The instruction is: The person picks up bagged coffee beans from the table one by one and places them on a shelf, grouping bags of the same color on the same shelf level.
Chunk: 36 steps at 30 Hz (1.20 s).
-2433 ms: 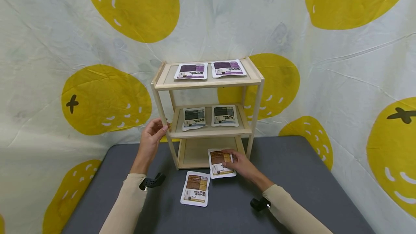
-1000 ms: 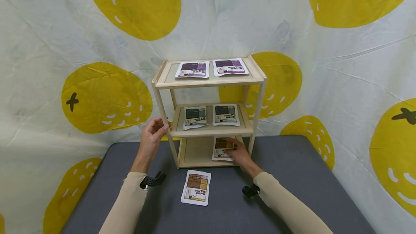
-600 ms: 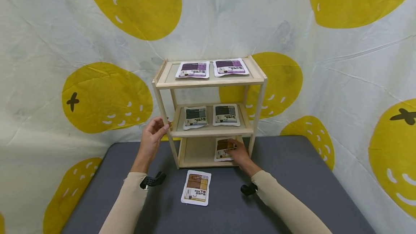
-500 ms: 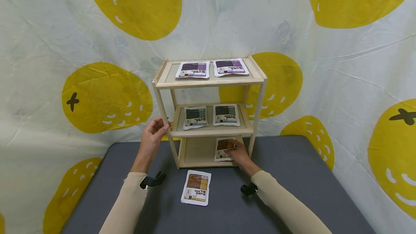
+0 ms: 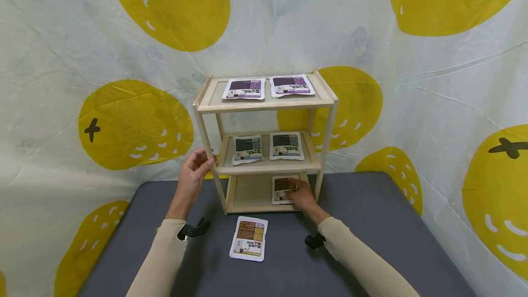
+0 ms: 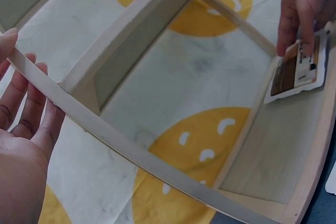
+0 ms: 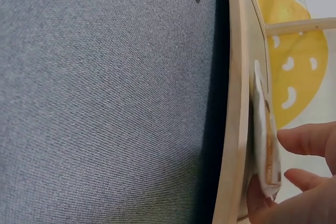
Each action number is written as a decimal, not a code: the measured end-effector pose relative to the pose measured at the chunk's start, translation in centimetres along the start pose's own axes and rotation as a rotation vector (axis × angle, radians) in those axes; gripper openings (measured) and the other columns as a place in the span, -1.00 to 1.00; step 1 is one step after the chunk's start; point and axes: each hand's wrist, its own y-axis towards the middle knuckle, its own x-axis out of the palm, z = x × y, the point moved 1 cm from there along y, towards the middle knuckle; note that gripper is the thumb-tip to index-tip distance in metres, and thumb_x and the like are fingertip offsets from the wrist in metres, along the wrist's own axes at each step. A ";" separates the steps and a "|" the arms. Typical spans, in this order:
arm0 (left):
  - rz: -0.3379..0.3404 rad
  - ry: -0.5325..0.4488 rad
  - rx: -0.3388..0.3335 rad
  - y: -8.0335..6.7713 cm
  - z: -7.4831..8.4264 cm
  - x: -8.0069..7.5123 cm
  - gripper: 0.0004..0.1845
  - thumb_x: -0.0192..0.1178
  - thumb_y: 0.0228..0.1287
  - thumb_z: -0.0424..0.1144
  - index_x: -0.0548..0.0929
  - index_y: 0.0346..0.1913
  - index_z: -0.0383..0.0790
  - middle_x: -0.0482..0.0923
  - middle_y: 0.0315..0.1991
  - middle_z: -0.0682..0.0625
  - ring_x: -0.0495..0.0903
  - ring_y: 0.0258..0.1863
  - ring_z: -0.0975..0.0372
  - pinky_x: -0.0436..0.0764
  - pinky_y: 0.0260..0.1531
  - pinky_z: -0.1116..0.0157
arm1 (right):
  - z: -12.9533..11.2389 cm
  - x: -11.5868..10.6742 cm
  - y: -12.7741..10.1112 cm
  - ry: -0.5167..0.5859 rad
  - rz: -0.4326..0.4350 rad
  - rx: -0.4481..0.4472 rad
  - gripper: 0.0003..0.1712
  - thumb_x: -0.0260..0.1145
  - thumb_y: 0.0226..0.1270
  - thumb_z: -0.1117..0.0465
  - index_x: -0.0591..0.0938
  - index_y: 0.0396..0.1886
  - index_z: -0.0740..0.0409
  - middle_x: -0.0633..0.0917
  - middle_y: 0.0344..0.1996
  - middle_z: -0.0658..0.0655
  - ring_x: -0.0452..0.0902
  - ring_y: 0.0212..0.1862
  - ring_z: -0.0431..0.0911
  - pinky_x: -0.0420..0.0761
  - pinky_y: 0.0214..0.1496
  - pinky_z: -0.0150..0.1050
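A three-tier wooden shelf (image 5: 264, 104) stands at the back of a grey table (image 5: 371, 223). My left hand (image 5: 205, 159) grips its left front post (image 6: 105, 135), fingers behind the post and thumb in front. My right hand (image 5: 294, 186) reaches into the bottom tier and pinches a brown packet (image 5: 282, 189) lying at the tier's right side. The left wrist view shows those fingers (image 6: 304, 9) over the packet (image 6: 294, 72). In the right wrist view the packet (image 7: 265, 145) sits just past the shelf's edge (image 7: 236, 103). A second brown packet (image 5: 249, 238) lies on the table in front of the shelf.
Two purple packets (image 5: 243, 89) lie on the top tier and two grey packets (image 5: 247, 148) on the middle tier. The left half of the bottom tier (image 5: 247, 191) is bare wood. A white cloth with yellow fruit prints (image 5: 136, 123) hangs behind and beside the table.
My right hand carried the brown packet from the table in front of the shelf onto the bottom tier, then slid it slightly deeper. My left hand stayed on the post.
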 end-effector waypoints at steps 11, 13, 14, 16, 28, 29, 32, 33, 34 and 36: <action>0.010 -0.003 -0.005 0.1 0.0 0.0 -0.60 0.24 0.44 -0.35 0.45 0.20 -0.49 0.57 -0.09 -0.12 0.58 -0.07 0.07 0.67 -0.02 0.31 | -1.2 -0.2 -1.0 -0.111 0.068 -0.005 -0.23 0.39 0.20 0.40 0.40 0.44 0.31 0.16 0.50 0.46 0.12 0.47 0.44 0.46 0.26 0.23; 0.007 -0.001 -0.007 0.1 0.0 0.0 -0.58 0.24 0.44 -0.35 0.42 0.22 -0.52 0.57 -0.09 -0.12 0.57 -0.07 0.07 0.67 -0.02 0.32 | -1.6 -0.3 -1.3 -0.104 0.072 -0.025 -0.22 0.39 0.20 0.40 0.39 0.45 0.32 0.18 0.49 0.45 0.17 0.45 0.41 0.44 0.29 0.23; 0.006 0.000 -0.007 0.1 0.0 0.0 -0.58 0.24 0.44 -0.34 0.43 0.22 -0.51 0.56 -0.08 -0.12 0.57 -0.08 0.07 0.67 -0.02 0.31 | -1.7 -0.3 -1.5 -0.100 0.072 -0.039 -0.22 0.40 0.21 0.40 0.38 0.45 0.33 0.19 0.49 0.45 0.21 0.43 0.40 0.44 0.29 0.23; 0.007 0.005 -0.008 0.1 0.0 0.0 -0.64 0.24 0.44 -0.34 0.48 0.19 -0.43 0.56 -0.08 -0.12 0.57 -0.08 0.07 0.66 -0.02 0.31 | -1.9 -0.4 -1.7 -0.086 0.075 -0.070 -0.22 0.39 0.23 0.40 0.38 0.46 0.33 0.24 0.47 0.44 0.29 0.40 0.36 0.47 0.27 0.22; -0.006 -0.017 -0.004 0.0 0.1 0.0 -0.68 0.24 0.44 -0.34 0.51 0.18 -0.34 0.58 -0.09 -0.10 0.57 -0.08 0.06 0.66 -0.05 0.32 | -2.8 -0.4 -3.1 0.005 0.086 -0.154 -0.35 0.41 0.28 0.32 0.48 0.37 0.30 0.44 0.32 0.40 0.45 0.29 0.30 0.56 0.20 0.15; -0.005 -0.017 -0.004 0.0 0.1 0.0 -0.68 0.24 0.44 -0.34 0.52 0.17 -0.33 0.58 -0.09 -0.10 0.57 -0.08 0.06 0.66 -0.06 0.32 | -2.9 -0.4 -3.3 0.011 0.088 -0.158 -0.35 0.41 0.27 0.32 0.49 0.36 0.31 0.45 0.30 0.41 0.47 0.27 0.29 0.57 0.19 0.15; -0.003 -0.015 -0.010 0.0 0.1 0.0 -0.70 0.25 0.44 -0.33 0.53 0.16 -0.28 0.58 -0.08 -0.11 0.57 -0.07 0.06 0.66 -0.05 0.31 | -2.9 -0.2 -3.5 0.013 0.091 -0.180 -0.37 0.43 0.25 0.30 0.52 0.33 0.32 0.49 0.26 0.40 0.51 0.22 0.29 0.61 0.13 0.11; -0.003 -0.015 -0.011 0.0 0.2 0.0 -0.68 0.25 0.44 -0.33 0.52 0.17 -0.30 0.58 -0.08 -0.11 0.57 -0.07 0.06 0.66 -0.05 0.31 | -3.0 -0.1 -3.6 0.012 0.092 -0.186 -0.37 0.44 0.23 0.30 0.53 0.32 0.32 0.50 0.25 0.40 0.52 0.21 0.29 0.62 0.13 0.11; -0.005 -0.013 -0.011 0.0 0.2 0.0 -0.66 0.25 0.44 -0.33 0.51 0.18 -0.34 0.58 -0.07 -0.12 0.58 -0.07 0.06 0.66 -0.04 0.31 | -3.0 0.0 -3.7 0.031 0.084 -0.192 -0.36 0.44 0.23 0.31 0.53 0.31 0.33 0.50 0.26 0.40 0.51 0.22 0.30 0.62 0.15 0.12; -0.005 -0.014 -0.011 0.0 0.1 0.0 -0.61 0.24 0.44 -0.32 0.46 0.21 -0.43 0.59 -0.07 -0.13 0.58 -0.07 0.06 0.66 -0.04 0.31 | -2.9 0.2 -3.9 0.065 0.062 -0.202 -0.35 0.44 0.22 0.33 0.51 0.32 0.36 0.49 0.27 0.41 0.48 0.26 0.33 0.61 0.18 0.11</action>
